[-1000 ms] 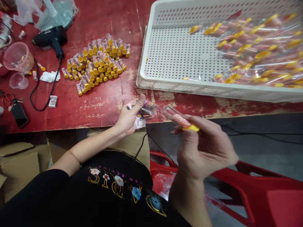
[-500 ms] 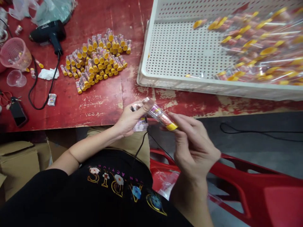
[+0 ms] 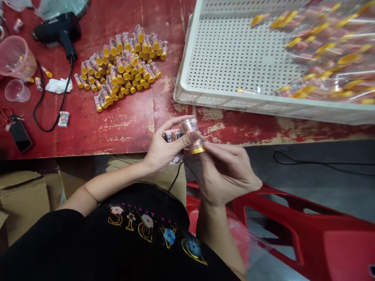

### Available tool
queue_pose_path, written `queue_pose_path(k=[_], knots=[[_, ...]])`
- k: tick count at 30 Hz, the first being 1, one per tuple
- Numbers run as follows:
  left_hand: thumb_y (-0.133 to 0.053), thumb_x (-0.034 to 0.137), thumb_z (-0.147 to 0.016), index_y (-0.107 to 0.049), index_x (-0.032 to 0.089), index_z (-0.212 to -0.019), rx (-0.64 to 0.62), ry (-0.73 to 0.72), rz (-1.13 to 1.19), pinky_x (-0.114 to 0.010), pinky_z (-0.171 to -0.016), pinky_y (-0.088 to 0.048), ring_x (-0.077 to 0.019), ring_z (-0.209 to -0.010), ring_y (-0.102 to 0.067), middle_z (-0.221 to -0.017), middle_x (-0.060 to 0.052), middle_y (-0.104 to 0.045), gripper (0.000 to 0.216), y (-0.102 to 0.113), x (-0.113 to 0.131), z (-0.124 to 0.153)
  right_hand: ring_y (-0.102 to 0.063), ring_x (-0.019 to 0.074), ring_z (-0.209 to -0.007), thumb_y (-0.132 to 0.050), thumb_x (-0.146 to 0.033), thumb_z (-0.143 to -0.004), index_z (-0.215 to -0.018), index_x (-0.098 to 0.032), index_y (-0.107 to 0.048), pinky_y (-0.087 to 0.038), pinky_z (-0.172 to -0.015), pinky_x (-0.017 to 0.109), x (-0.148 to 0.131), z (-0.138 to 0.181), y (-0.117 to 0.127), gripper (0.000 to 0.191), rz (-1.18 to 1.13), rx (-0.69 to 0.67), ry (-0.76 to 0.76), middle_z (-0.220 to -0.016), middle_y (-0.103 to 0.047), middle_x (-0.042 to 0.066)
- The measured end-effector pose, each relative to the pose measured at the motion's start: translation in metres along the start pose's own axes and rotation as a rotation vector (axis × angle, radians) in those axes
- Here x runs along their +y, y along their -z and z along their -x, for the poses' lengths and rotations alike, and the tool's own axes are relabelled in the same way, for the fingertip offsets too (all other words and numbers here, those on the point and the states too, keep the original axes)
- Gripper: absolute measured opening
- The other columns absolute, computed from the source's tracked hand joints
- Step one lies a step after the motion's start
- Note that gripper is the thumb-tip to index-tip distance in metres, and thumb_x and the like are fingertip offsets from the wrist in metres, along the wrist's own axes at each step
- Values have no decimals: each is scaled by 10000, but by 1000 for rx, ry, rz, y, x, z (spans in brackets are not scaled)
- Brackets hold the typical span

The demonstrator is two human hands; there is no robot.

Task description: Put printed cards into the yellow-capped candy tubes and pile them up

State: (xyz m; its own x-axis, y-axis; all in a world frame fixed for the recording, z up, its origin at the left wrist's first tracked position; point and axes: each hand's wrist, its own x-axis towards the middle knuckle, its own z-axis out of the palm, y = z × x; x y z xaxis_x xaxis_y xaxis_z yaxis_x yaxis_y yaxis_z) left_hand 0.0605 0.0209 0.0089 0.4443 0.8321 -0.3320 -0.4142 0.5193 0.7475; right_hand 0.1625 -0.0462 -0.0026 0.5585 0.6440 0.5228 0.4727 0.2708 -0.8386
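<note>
My left hand (image 3: pixel 164 148) is closed on a small stack of printed label sleeves (image 3: pixel 172 136) at the table's front edge. My right hand (image 3: pixel 225 171) pinches a small tube with a yellow cap (image 3: pixel 191 134), its cap end toward me. The tube's far end meets the labels, and my left thumb presses against it. Both hands touch over the red table (image 3: pixel 123 121). A pile of several like yellow-capped tubes (image 3: pixel 120 66) lies on the table to the far left of my hands.
A white perforated crate (image 3: pixel 234 58) at the right holds clear-wrapped tubes (image 3: pixel 325 50). A black heat gun (image 3: pixel 58 31) with its cord, a pink basket (image 3: pixel 16 58), a clear cup (image 3: pixel 16 91) and keys (image 3: pixel 17 132) are at the left. A red plastic chair (image 3: pixel 307 238) stands below.
My right hand has brought the tube leftward from open air to my left hand, turning it so its end meets the labels. My left thumb has come down onto it.
</note>
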Motion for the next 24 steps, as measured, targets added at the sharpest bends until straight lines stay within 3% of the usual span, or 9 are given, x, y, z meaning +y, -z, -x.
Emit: queue_pose_path(k=[6,11,13,16,18,20,22,24], knots=[[-897,477,-661,-685,292,-1229,61,-18,-27,-288,-715,-583,-198,-835,-733,-959,-29,-749,634,9,3,-4,-698,165,-771,-818,-118,-771,-934,-287,-810,-580,-733,351,7,0,-17,236,-8,21,-36,-844,-732,-8],[-904,392,-680,-688,257,-1204,178,-12,99,-262,-681,-578,-155,-734,-709,-938,-25,-746,583,19,8,-19,-697,170,-761,-818,-209,-787,-886,-255,-802,-580,-714,348,21,-4,-39,111,-20,-11,-105,-829,-732,9],[-848,383,-763,-683,211,-1156,252,0,190,-255,-685,-583,-143,-716,-709,-947,-43,-745,460,29,13,-31,-693,173,-769,-799,-243,-806,-882,-247,-796,-579,-706,343,36,-18,-61,76,-46,-35,-112,-828,-727,16],[-689,346,-920,-657,161,-1110,373,52,310,-247,-698,-583,-134,-712,-718,-908,-59,-733,267,50,25,-52,-688,188,-811,-759,-302,-834,-855,-232,-782,-585,-723,355,70,-54,-115,77,-27,-86,-87,-832,-725,31],[-609,254,-970,-632,158,-1125,446,62,353,-236,-709,-576,-118,-695,-714,-859,-37,-719,184,65,30,-66,-685,194,-807,-730,-299,-835,-852,-215,-769,-591,-714,360,97,-80,-157,93,-20,-195,-122,-847,-734,42],[-577,183,-980,-606,166,-1155,510,32,357,-232,-722,-569,-102,-671,-704,-827,-12,-707,178,81,32,-80,-680,190,-772,-691,-258,-830,-883,-200,-762,-598,-705,362,122,-97,-192,106,-33,-388,-192,-873,-748,50],[-578,153,-975,-590,165,-1177,566,14,332,-240,-733,-566,-97,-649,-695,-809,-2,-698,203,94,30,-92,-675,189,-757,-639,-203,-820,-899,-186,-757,-604,-751,379,143,-101,-211,143,-6,-573,-238,-879,-753,58],[-581,126,-965,-581,156,-1198,616,35,300,-253,-743,-566,-97,-626,-685,-790,0,-691,235,105,27,-99,-677,201,-806,-589,-156,-802,-914,-177,-752,-598,-832,401,157,-96,-216,198,72,-682,-226,-907,-752,72]])
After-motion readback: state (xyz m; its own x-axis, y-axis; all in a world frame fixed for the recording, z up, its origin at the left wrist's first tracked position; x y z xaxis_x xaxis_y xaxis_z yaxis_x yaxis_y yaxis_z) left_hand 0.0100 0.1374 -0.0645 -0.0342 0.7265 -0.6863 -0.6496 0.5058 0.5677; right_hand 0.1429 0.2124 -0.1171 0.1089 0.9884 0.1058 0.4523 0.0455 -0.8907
